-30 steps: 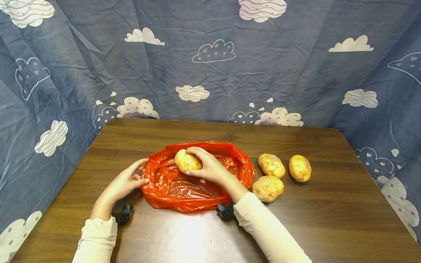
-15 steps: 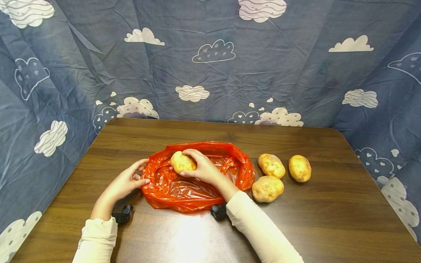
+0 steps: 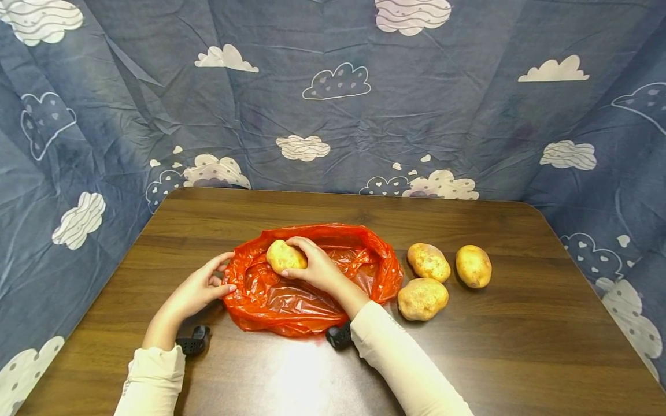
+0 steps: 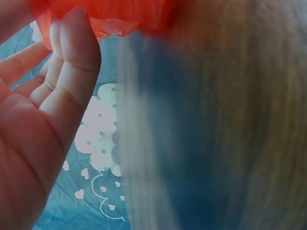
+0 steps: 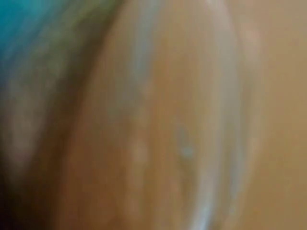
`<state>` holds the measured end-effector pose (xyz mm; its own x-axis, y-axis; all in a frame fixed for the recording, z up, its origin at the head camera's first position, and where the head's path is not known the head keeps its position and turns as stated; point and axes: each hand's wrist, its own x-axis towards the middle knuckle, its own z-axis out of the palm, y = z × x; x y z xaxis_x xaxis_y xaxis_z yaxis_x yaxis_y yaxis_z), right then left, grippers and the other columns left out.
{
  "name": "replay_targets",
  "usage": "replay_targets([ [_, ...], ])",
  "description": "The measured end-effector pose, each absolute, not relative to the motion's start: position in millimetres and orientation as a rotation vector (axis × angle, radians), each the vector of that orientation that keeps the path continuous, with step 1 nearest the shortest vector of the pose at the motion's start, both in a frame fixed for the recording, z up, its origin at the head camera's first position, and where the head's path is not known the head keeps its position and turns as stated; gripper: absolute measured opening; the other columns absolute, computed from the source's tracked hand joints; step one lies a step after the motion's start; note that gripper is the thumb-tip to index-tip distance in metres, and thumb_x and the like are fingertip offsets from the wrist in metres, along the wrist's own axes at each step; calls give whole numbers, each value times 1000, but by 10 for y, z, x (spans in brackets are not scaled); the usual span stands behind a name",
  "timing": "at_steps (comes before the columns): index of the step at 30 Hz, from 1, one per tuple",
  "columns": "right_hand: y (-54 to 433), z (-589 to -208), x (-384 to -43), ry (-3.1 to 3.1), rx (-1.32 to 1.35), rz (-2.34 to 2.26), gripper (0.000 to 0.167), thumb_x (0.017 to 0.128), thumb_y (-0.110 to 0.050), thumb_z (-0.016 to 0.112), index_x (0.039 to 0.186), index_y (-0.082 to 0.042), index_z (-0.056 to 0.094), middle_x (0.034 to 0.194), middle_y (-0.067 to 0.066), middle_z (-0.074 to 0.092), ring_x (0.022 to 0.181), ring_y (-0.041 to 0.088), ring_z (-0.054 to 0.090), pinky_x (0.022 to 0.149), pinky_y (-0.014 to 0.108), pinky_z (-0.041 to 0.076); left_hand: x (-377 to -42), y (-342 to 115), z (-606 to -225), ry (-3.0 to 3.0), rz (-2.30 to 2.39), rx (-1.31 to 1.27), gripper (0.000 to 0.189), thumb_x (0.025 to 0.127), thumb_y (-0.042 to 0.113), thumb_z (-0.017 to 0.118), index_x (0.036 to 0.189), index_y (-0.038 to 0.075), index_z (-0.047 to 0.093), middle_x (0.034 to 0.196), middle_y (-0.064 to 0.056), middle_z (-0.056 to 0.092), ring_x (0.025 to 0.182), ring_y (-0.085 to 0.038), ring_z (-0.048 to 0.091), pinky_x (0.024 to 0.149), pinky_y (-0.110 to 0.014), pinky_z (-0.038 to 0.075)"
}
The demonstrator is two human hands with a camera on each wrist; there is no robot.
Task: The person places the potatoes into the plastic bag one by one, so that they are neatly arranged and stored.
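Note:
In the head view a red plastic bag (image 3: pixel 312 306) lies spread on the wooden table with its mouth facing up. My left hand (image 3: pixel 195 292) holds its left rim, thumb and index finger at the edge. The left wrist view shows the fingers (image 4: pixel 72 62) of that hand against the red plastic. Over the left part of the bag's mouth, my right hand (image 3: pixel 317 266) grips a yellowish potato (image 3: pixel 283 257) between thumb and fingers. Whether the potato touches the bag's bottom is hard to tell. In the right wrist view everything is blurred.
Three more potatoes sit right of the bag: one behind (image 3: pixel 429 262), a front potato (image 3: pixel 423 299) near it, and a potato farther right (image 3: pixel 473 266). Black wrist devices hang near the left wrist (image 3: pixel 195 341) and right sleeve (image 3: pixel 339 335). A cloud-patterned blue curtain (image 3: pixel 338 121) surrounds the table.
My right hand has moved a little to the left over the bag with the potato in its grip. My left hand, the bag and the other potatoes have stayed in place.

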<state>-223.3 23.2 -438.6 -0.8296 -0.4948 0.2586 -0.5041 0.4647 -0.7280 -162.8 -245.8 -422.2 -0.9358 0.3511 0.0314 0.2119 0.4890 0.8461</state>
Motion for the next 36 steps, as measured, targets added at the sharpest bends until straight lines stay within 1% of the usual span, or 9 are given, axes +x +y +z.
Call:
replay_targets([
  [6,216,-4410,-2234,-2683,899,1312,61,74,-26,75,126,-9,47,129,5,45,117,15,41,97,29,31,-1624,-2462,-4219,2602,1419,495,65,81,5,65,135,0,30,113,-27,46,69,-18,56,53,-27,44],
  [13,241,-4339,-2200,-2659,917,1323,61,73,-25,75,125,-7,48,130,5,44,119,15,40,99,28,29,-1620,-2462,-4218,2599,1417,489,65,81,6,66,136,1,30,113,-26,46,69,-18,55,52,-27,44],
  [22,305,-4232,-2142,-2594,930,1354,60,74,-22,75,125,-6,49,126,5,48,115,16,44,96,28,32,-1623,-2465,-4220,2611,1409,494,65,81,5,65,135,0,30,112,-26,45,69,-17,55,52,-27,44],
  [28,369,-4166,-2089,-2543,965,1354,60,74,-21,75,125,-6,48,125,5,49,113,20,46,95,29,34,-1623,-2465,-4221,2610,1412,499,64,81,3,65,135,-1,30,111,-26,45,69,-17,56,52,-27,44],
  [36,509,-4037,-2006,-2463,977,1339,62,72,-19,76,126,-8,48,125,2,49,118,11,40,98,26,30,-1627,-2462,-4226,2618,1412,507,64,81,2,65,135,-1,31,110,-26,47,69,-18,55,53,-27,45],
])
